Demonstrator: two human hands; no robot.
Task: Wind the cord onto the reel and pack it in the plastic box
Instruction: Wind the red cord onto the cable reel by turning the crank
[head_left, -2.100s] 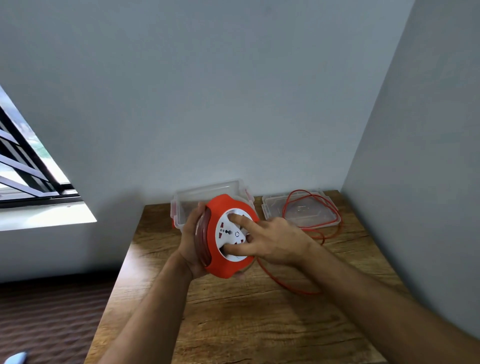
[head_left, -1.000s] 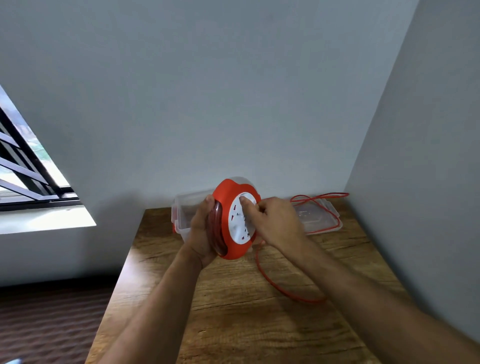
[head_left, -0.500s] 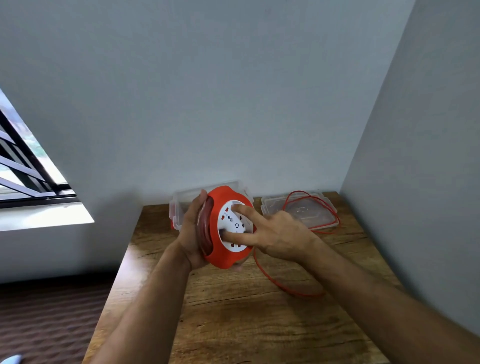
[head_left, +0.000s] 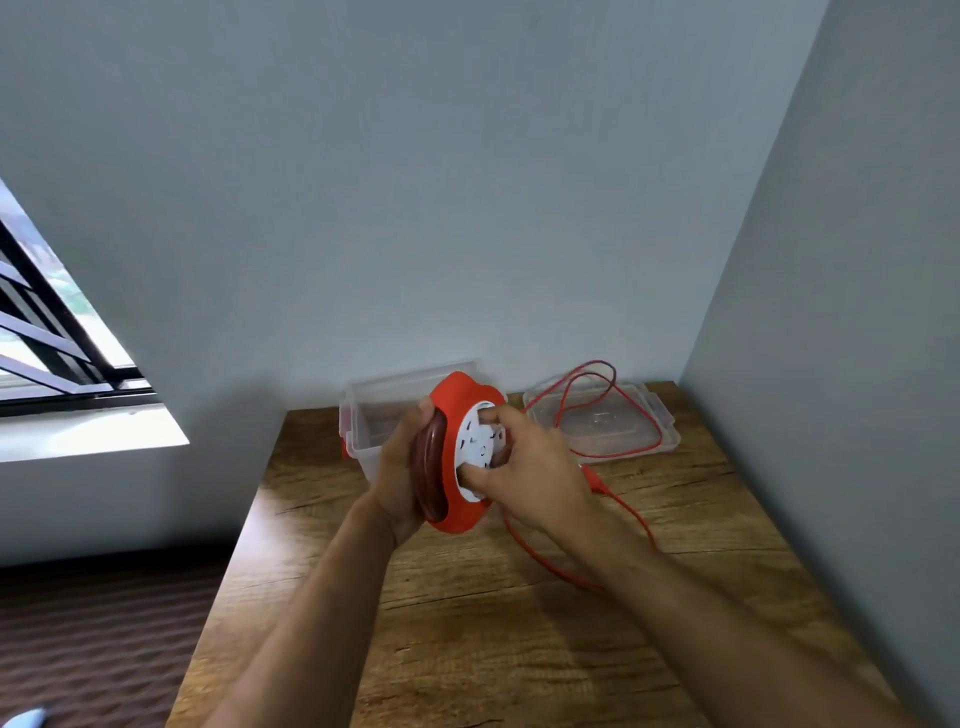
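Reel (head_left: 457, 493) clamped edgewise in left hand (head_left: 402, 480); right hand (head_left: 530, 467) fingers pressed on its white face; loose cord (head_left: 631, 512) trails across bench (head_left: 519, 649).

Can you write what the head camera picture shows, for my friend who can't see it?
Two bare hands hold a red cord reel upright above a wooden table: the left hand grips its back, the right hand fingers its white socket face. Loose red cord trails across the table onto a clear lid, beside an open plastic box.

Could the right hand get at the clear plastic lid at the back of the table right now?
Probably not yet: the right hand is busy on the red reel, and loose red cord lies looped over the clear plastic lid.
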